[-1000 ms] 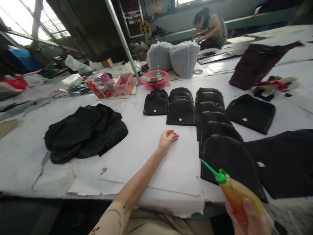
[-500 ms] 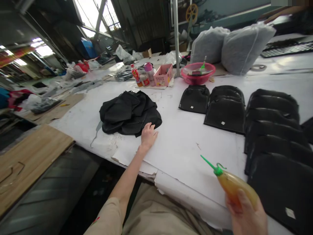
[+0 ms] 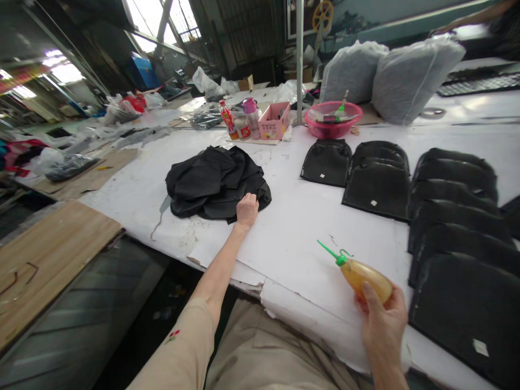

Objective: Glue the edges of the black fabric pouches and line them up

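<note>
My left hand (image 3: 247,210) is closed on the near right edge of a crumpled heap of black fabric pieces (image 3: 203,184) lying on the white-covered table. In my right hand (image 3: 384,317) is a squeeze bottle (image 3: 364,279) of amber liquid with a green nozzle, tilted so that its tip points up and left above the table. To the right of that bottle lie overlapping rows of flat black panels (image 3: 463,303) with rounded corners, several bearing a small pale label.
At the back stand a red-labelled bottle (image 3: 228,120), a purple-capped bottle (image 3: 251,119), a pink box (image 3: 274,122) and a pink basin (image 3: 333,127). Grey wrapped bundles (image 3: 414,81) lean behind a metal post (image 3: 299,65). A wooden board (image 3: 52,260) is at left. Another person's arm (image 3: 471,19) shows far right.
My left hand has closed its fingers on the edge of the black fabric heap. My right hand has moved left and up with the squeeze bottle.
</note>
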A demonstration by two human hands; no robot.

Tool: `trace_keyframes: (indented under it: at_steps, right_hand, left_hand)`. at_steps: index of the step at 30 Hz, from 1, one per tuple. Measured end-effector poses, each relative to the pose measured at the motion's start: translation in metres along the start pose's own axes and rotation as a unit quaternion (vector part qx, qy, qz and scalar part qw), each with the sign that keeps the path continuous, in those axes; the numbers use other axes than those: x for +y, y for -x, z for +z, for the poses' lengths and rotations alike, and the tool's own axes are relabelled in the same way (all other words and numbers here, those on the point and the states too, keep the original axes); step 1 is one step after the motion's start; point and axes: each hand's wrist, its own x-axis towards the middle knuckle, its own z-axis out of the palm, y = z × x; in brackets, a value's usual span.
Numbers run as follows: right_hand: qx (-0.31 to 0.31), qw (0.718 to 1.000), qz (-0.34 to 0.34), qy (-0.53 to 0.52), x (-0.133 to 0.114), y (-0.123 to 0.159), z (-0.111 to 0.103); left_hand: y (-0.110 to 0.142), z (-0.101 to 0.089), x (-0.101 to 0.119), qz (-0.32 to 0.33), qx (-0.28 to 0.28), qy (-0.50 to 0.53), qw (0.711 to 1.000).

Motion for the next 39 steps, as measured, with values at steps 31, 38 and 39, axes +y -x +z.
trace_keyframes:
  at_steps: [31,38,39]
  right_hand:
    - [0.047,0.995,-0.013,-0.09,0.006,-0.007,-0.003]
    - [0.024,0.996,-0.017,-0.082,0.002,-0.01,0.003]
    - [0.02,0.996,-0.017,-0.084,0.0,-0.012,0.006]
  left_hand:
    - [0.117,-0.025,0.042,0.22,-0.12,0.178,0.952]
    - [0.14,-0.039,0.041,0.245,-0.157,0.159,0.943]
    - [0.14,-0.044,0.043,0.243,-0.17,0.173,0.939]
